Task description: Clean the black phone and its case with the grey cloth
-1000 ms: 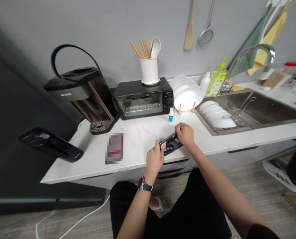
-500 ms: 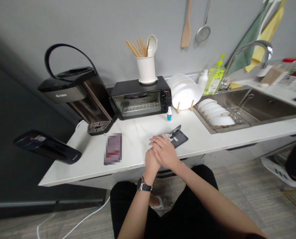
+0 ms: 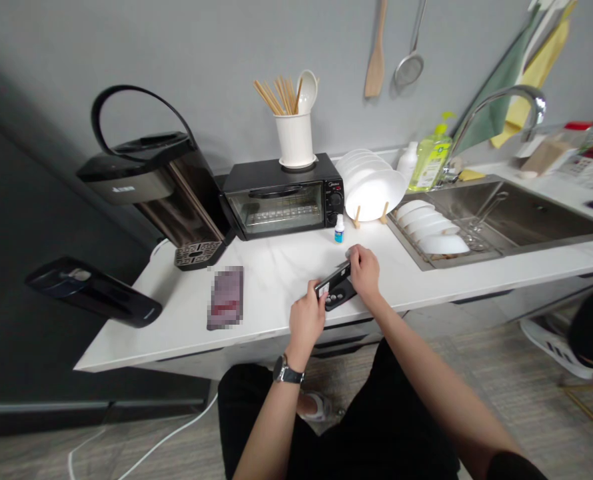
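Note:
Between my left hand (image 3: 307,319) and my right hand (image 3: 365,272) is a dark phone (image 3: 335,278), tilted up on its long edge. My left fingers pinch its near left end, and my right fingers grip the far right end. Just under it on the counter lies a flat black phone case (image 3: 344,294) with several round marks near its left end; the phone partly hides it. Behind the hands stands a small white bottle (image 3: 339,231) with a blue label.
A toaster oven (image 3: 281,203) carries a holder (image 3: 295,141) of chopsticks. Left are a water dispenser (image 3: 151,193), a dark bottle (image 3: 96,293) and a blurred purple item (image 3: 226,297). Racked plates (image 3: 376,193) stand right, beside the sink (image 3: 551,227) with bowls (image 3: 441,243).
My hands, clasped one over the other before, have come apart. Now they grip the phone at both ends, and it has shifted slightly toward me and left.

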`<state>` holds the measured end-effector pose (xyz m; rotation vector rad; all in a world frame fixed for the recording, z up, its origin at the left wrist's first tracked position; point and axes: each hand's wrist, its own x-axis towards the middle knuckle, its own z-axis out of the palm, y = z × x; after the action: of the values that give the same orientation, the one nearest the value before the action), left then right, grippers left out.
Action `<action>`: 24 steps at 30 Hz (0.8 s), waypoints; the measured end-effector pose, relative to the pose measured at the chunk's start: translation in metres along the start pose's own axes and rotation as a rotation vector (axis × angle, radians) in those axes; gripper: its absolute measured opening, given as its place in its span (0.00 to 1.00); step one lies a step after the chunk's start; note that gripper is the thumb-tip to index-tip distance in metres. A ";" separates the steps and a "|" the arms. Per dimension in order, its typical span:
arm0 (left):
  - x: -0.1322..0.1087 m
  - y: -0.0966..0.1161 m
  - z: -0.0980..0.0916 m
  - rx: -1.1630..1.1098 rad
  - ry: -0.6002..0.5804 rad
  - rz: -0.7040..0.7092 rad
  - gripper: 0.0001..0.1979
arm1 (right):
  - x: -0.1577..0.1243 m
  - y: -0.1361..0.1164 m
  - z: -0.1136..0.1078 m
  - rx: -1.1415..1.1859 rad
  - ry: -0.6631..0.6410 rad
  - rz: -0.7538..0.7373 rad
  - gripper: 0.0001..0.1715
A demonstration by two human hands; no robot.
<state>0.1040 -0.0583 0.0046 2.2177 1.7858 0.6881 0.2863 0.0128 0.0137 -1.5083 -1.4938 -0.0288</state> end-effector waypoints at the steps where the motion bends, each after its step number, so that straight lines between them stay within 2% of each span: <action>1: 0.000 -0.001 0.000 -0.006 0.009 0.002 0.13 | -0.004 -0.003 0.001 0.019 0.035 0.018 0.25; 4: -0.001 -0.003 0.000 -0.021 0.023 0.019 0.13 | -0.019 -0.015 0.000 0.055 0.101 0.002 0.24; 6: -0.001 -0.004 0.000 -0.026 0.020 0.031 0.13 | -0.030 -0.028 -0.005 0.050 0.073 -0.073 0.23; 12: 0.001 -0.008 0.004 0.063 -0.064 -0.001 0.14 | -0.065 -0.076 -0.006 0.091 -0.239 -0.413 0.17; 14: 0.002 -0.010 0.005 0.081 -0.093 0.000 0.13 | -0.068 -0.079 -0.004 0.101 -0.300 -0.530 0.18; 17: 0.002 -0.010 0.004 0.078 -0.076 0.002 0.16 | -0.055 -0.063 -0.002 0.027 -0.334 -0.649 0.17; 20: 0.002 -0.007 0.001 0.014 -0.023 0.004 0.15 | -0.030 -0.032 -0.005 -0.054 -0.293 -0.558 0.17; 24: 0.002 -0.007 0.000 -0.119 0.042 -0.029 0.11 | -0.005 0.010 -0.009 0.072 -0.099 -0.121 0.23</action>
<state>0.0980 -0.0551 0.0022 2.1116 1.7442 0.8180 0.2986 0.0061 0.0095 -1.3780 -1.6466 0.0278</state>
